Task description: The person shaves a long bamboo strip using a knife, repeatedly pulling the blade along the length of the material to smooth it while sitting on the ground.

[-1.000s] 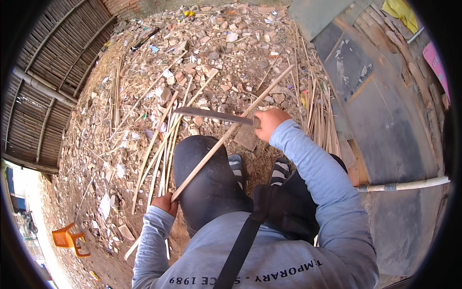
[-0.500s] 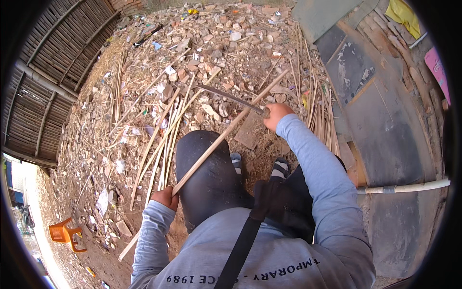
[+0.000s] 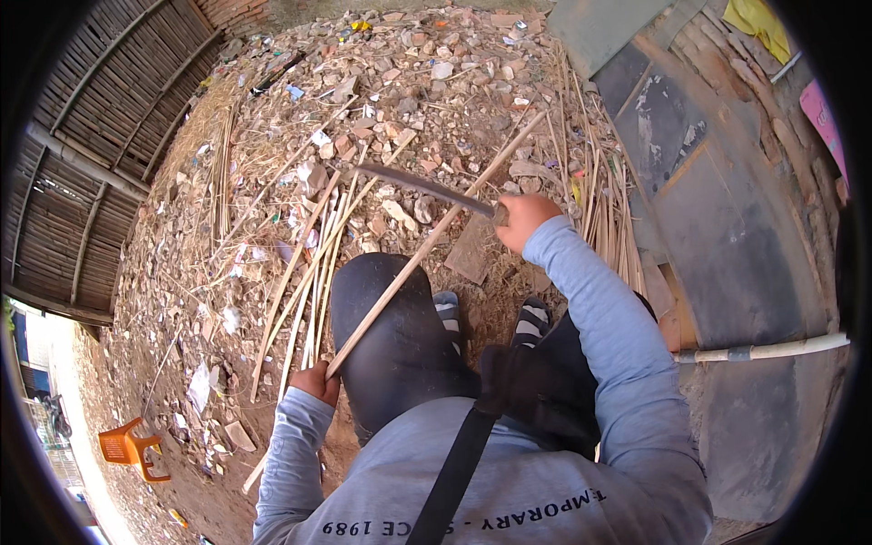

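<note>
The long pale bamboo stick (image 3: pixel 427 245) lies slantwise across the person's dark-trousered left knee (image 3: pixel 391 336), its long axis running from low on the person's left to high on the right, its far tip out over the rubble beyond the knee. The left hand (image 3: pixel 316 381) grips its near end just left of the knee, fingers wrapped tight around the shaft. The right hand (image 3: pixel 525 218) sits beyond and to the right of the knee, fingers closed on the handle of a dark curved metal blade (image 3: pixel 418 186). That blade reaches leftward from the hand and crosses above the stick at roughly its upper third, so the stick lies below and to the left of the right-hand fingers. Whether the edge touches the stick cannot be told.

Against the picture from 0.5 s ago, the blade looks lifted a little and angled more steeply across the stick, while the left hand's grip by the knee is unchanged.

Left of the knee lies a bundle of thin split bamboo strips (image 3: pixel 309 272); further strips (image 3: pixel 599 191) fan out right of it. Broken brick rubble (image 3: pixel 409 82) spreads beyond. A small orange plastic stool (image 3: pixel 127 447) stands well to the left.
</note>
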### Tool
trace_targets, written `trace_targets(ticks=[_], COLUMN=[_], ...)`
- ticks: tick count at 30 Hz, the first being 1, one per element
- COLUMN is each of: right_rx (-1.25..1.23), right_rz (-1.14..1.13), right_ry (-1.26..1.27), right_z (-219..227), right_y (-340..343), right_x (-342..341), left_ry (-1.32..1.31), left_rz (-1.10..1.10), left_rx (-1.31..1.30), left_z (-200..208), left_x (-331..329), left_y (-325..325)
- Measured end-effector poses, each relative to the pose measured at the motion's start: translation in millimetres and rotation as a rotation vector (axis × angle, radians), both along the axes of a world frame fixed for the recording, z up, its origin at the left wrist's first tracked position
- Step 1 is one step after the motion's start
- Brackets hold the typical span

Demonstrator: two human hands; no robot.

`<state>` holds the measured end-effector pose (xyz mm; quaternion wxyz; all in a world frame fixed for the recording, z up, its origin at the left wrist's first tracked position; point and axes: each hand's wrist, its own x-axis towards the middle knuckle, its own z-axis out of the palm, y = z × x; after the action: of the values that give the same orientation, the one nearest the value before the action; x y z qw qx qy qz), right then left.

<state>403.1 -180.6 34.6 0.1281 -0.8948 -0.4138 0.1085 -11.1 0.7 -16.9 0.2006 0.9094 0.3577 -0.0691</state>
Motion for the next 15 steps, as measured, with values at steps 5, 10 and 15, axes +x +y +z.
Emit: trace_targets(ticks=[5, 10, 15], right_rx=[-0.046, -0.050, -0.016], right_rz=[0.121, -0.109, 0.169], right_ry=[-0.011, 0.047, -0.096], right_z=[0.0, -26.7, -7.1], right_y=[-1.8, -5.7, 5.6], right_x=[-16.4, 31.7, -9.3], left_ry=[-0.113, -0.035, -0.069], left_rz=[-0.001, 0.040, 0.042], left_rx=[-0.018, 0.017, 0.050], left_z=[-8.0, -1.4, 1.6], left_x=[-0.5, 6.7, -5.1], left_y=[-5.8, -3.4, -7.6])
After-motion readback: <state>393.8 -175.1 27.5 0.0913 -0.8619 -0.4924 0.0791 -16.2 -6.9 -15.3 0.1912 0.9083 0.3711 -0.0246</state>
